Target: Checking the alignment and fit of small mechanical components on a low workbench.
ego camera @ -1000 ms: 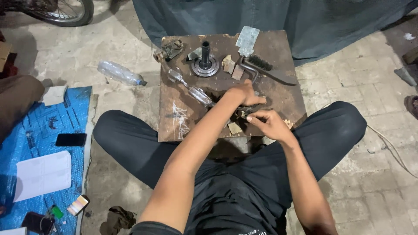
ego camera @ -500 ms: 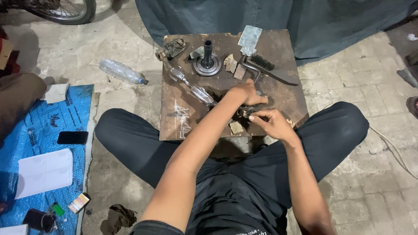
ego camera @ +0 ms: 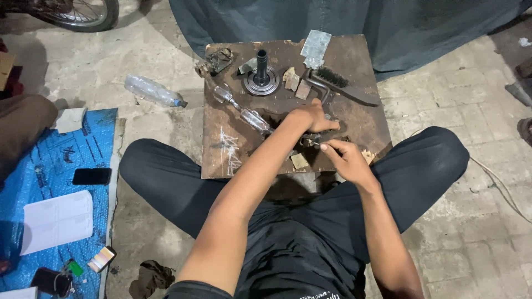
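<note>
The left hand [ego camera: 311, 117] is pressing down on a small metal part [ego camera: 311, 139], mostly hiding it; at five o'clock, the right hand [ego camera: 341, 158] is pinching its end on the wooden board [ego camera: 221, 149].

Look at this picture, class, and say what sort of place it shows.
Probably an informal floor-level repair workshop. A low wooden board on bare paving carries a wire brush and a greasy metal shaft part, and a spoked wheel stands close by.
</note>
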